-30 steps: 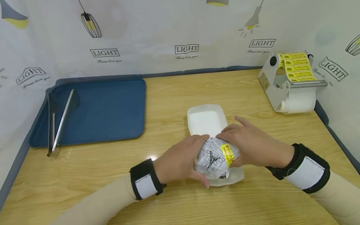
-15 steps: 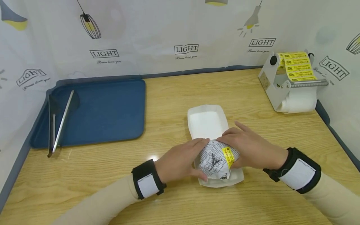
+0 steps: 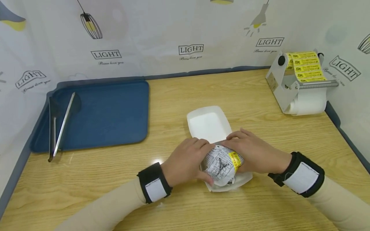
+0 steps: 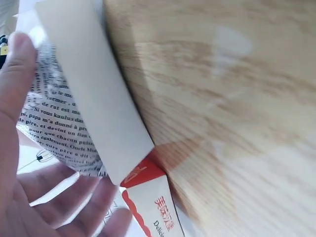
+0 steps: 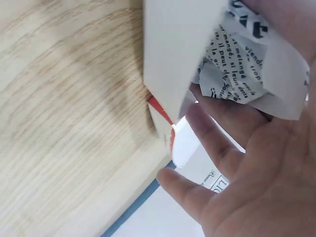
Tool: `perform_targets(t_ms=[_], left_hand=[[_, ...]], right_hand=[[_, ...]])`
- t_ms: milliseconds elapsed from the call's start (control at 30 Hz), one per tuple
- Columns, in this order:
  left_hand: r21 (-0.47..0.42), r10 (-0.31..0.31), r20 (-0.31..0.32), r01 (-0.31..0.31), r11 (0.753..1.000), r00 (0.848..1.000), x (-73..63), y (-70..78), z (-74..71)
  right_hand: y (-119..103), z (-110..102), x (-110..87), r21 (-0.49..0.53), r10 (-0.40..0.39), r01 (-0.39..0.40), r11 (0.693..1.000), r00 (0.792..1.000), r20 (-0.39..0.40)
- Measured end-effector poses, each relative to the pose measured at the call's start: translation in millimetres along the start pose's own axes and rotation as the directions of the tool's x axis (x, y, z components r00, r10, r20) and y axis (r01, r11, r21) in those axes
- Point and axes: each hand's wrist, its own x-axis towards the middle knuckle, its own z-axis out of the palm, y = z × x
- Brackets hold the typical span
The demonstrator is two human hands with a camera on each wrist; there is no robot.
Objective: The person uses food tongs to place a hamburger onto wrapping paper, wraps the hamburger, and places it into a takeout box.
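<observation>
A burger wrapped in printed paper, with a yellow label on it, sits low in the near half of an open white paper burger box. My left hand holds its left side, thumb near the front and fingers at the back. On the opposite side my right hand grips the burger beside the label. In the left wrist view the wrapper lies just inside the box wall. The right wrist view has fingers between the wrapper and the box wall, the outer ones spread.
A blue tray lies at the left, with metal tongs across its left end. At the back right stands a label dispenser with a roll of yellow labels. Printed sheeting lines the back and sides of the wooden table.
The wrapped burger has settled slightly lower into the near half of the box. The box's far half has swung a little to the left. Both hands stay at the burger's sides.
</observation>
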Motion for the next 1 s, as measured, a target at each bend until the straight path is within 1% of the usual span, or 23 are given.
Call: perform_targets(t_ms=[100,200,300,333,433,567,633,700,833,933,1000], left_hand=[[-0.064,0.036,0.017,-0.034,0.997,0.999,-1.0,-5.0,0.0],[-0.133,0.074,0.069,-0.065,0.989,0.995,-3.1,-11.4,-3.7],[-0.159,0.101,0.105,-0.084,0.984,0.989,-3.6,-15.6,-6.4],[-0.155,0.102,0.109,-0.085,0.984,0.989,-3.4,-15.5,-6.9],[-0.120,0.102,0.089,-0.091,0.989,0.991,-2.1,-12.7,-4.8],[-0.048,0.095,0.046,-0.093,0.995,0.994,0.1,-5.7,0.0],[-0.017,0.094,0.040,-0.093,0.996,0.995,1.4,-2.8,1.4],[0.003,0.088,0.046,-0.088,0.996,0.995,2.7,-1.0,1.3],[0.039,0.061,0.097,-0.065,0.997,0.993,3.5,0.6,-3.4],[0.047,0.051,0.123,-0.058,0.997,0.991,2.1,0.2,-6.6],[0.030,0.046,0.129,-0.051,0.998,0.991,1.1,-0.3,-7.3]], right_hand=[[3,0,-2.0,0.037,0.006,-0.007,0.999,1.000,0.011],[6,0,-3.3,0.064,0.004,-0.005,0.998,1.000,0.015],[7,0,-4.1,0.076,0.007,-0.009,0.997,1.000,0.017],[7,1,-4.3,0.077,0.013,-0.014,0.997,1.000,0.016],[6,4,-4.3,0.067,0.024,-0.024,0.997,1.000,0.005],[2,8,-3.3,0.010,0.037,-0.037,0.999,0.999,-0.016],[-1,10,-2.9,-0.027,0.043,-0.044,0.999,0.999,-0.027],[-3,13,-3.1,-0.058,0.053,-0.055,0.997,0.998,-0.038],[-8,20,-5.9,-0.114,0.066,-0.074,0.991,0.995,-0.072],[-10,26,-8.0,-0.152,0.050,-0.066,0.986,0.993,-0.106],[-10,29,-8.8,-0.162,0.029,-0.049,0.986,0.992,-0.124]])
